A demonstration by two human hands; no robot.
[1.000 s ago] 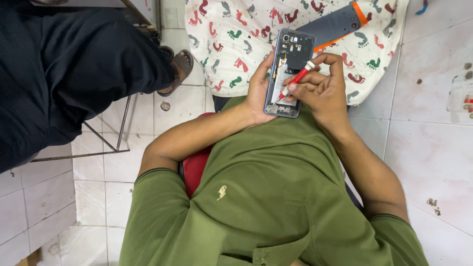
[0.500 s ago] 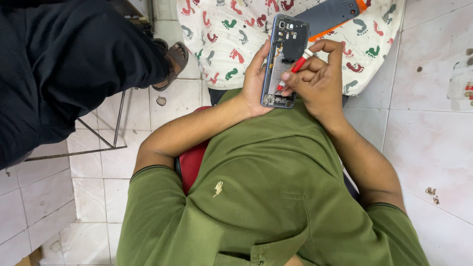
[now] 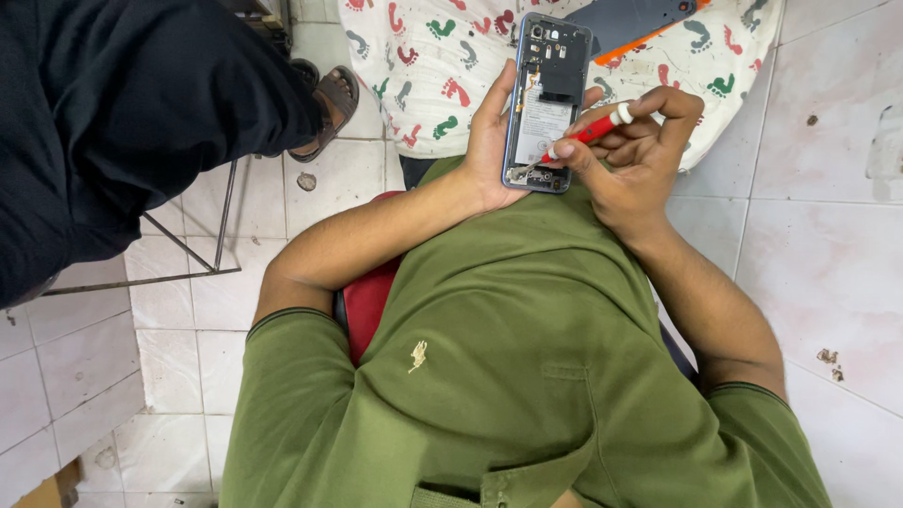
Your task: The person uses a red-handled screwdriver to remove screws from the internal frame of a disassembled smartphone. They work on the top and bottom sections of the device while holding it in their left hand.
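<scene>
Upper centre of frame: left hand (image 3: 489,141) grips an opened phone (image 3: 547,103), back cover off, circuit boards and a pale battery label showing. It cradles the phone's left edge, thumb along the side, with the phone tilted slightly over the lap.

Right hand (image 3: 640,155) pinches a small screwdriver (image 3: 585,134), red shaft with a white cap, between thumb and fingers. The tip rests at the phone's lower end, near the bottom board.

Step in hand, as I judge it: working a screw or connector at the lower edge of the open phone. Next move probably calls for a steady tip, light pressure and the phone held still.

A dark cover with an orange edge (image 3: 635,21) lies at the top of the frame on a white cloth printed with coloured footprints (image 3: 423,56). Another person's dark sleeve (image 3: 122,113) fills the upper left; a sandalled foot (image 3: 329,99) rests on the tiled floor (image 3: 828,235).

Against the earlier frame: phone and both hands sit a little higher in view, the grip is unchanged, and the screwdriver tip has shifted lower on the phone.
</scene>
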